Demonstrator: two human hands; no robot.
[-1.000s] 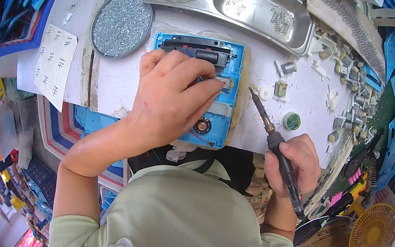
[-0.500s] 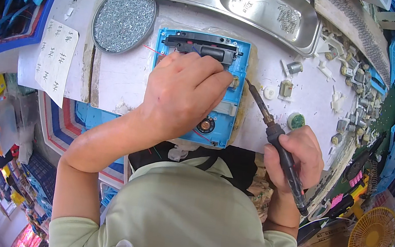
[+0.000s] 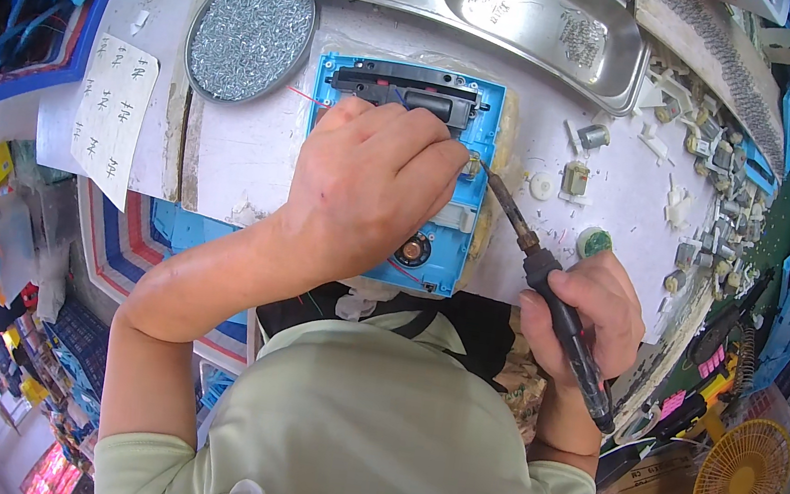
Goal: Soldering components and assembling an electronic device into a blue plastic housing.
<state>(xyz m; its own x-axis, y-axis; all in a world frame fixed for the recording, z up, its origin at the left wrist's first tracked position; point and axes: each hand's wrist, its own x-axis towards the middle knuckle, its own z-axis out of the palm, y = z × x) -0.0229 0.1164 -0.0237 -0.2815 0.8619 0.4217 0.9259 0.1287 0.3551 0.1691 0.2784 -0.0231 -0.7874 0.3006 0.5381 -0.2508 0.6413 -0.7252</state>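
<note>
A blue plastic housing (image 3: 457, 241) lies on the bench in front of me, with a black mechanism (image 3: 393, 80) along its far end and a small round speaker (image 3: 412, 248) near its close end. My left hand (image 3: 359, 181) is over the housing, fingers bent and pressed together; what they pinch is hidden beneath them. In my right hand (image 3: 608, 312) is a soldering iron (image 3: 562, 316), gripped by its dark handle. Its tip points left and meets or nearly meets a small metal part (image 3: 471, 168) at the housing's right side, just beside my left fingertips.
Left of the housing stands a round tray of screws (image 3: 249, 34); a steel compartment tray (image 3: 428, 11) lies beyond it. Several small motors (image 3: 575, 179) and white plastic bits are scattered rightward, near a green-filled round tub (image 3: 594, 242). A handwritten sheet (image 3: 112, 116) lies at left.
The soldering iron's tip has moved a little left, from the housing's right edge onto or close to the small metal part. My left hand has stayed nearly still.
</note>
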